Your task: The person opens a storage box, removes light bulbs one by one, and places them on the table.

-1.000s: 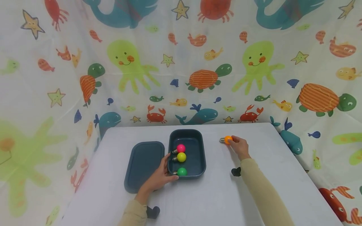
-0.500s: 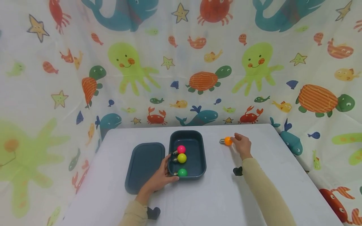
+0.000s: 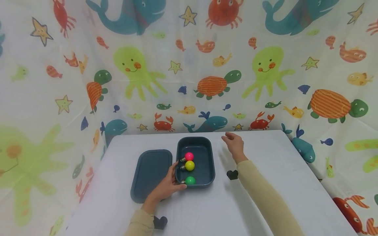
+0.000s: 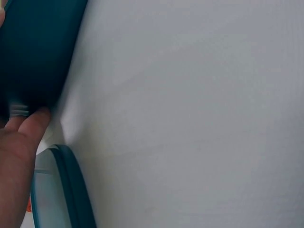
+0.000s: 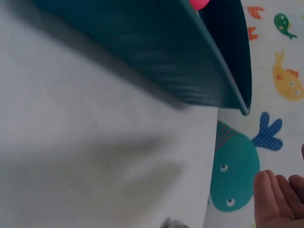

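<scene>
Bin [image 3: 204, 156]: long axis front-to-back on table [image 3: 260, 196], just left of right hand [image 3: 235, 146], grasp unclear; left hand [image 3: 165, 187] grips near corner.

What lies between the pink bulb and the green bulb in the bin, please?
The yellow bulb lies between pink bulb and green bulb, seen in the head view.

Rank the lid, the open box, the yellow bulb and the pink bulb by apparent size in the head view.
1. Lid and box: close in outline, and the lid lies slightly nearer the camera, so no ranking between them.
2. Yellow bulb: slightly bigger than the pink one.
3. Pink bulb: sits a little farther back, so this gap is uncertain.
</scene>
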